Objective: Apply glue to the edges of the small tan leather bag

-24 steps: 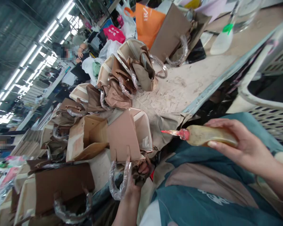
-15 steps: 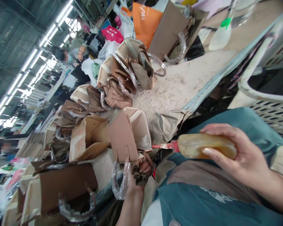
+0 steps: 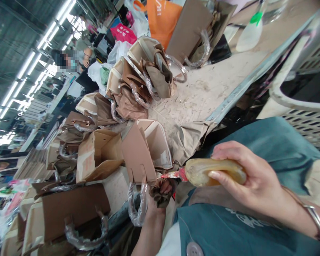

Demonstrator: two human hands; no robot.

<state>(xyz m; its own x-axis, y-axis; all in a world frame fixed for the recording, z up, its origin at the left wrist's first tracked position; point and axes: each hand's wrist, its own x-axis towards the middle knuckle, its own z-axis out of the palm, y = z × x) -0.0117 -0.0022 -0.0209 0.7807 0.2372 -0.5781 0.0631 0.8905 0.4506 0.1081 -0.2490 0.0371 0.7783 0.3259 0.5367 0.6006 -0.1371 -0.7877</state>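
Head cam: your R hand (image 3: 229, 174) grips amber squeeze bottle (image 3: 198, 171) beside tan boxy handbag (image 3: 136, 154), red tapered nozzle (image 3: 181, 174) aimed at bag's edge; L hand (image 3: 165, 186) clutches dark-brown crumpled cloth (image 3: 160, 200) just below bag, prob. steadying it.

This is a factory workshop for bags. Long rows of strip lights (image 3: 48, 33) run beneath a high, dark roof (image 3: 12, 21), and farther back another person's arm (image 3: 87, 53) shows in the same large hall. Many similar brown handbags (image 3: 76, 209) crowd the desk (image 3: 200, 87), several with handles (image 3: 138, 209) wrapped in clear plastic. The desk's surface is scuffed and stained. A smeared squeeze bottle (image 3: 213, 172) with a red nozzle and a slotted plastic crate (image 3: 277, 94) also suit a workshop.
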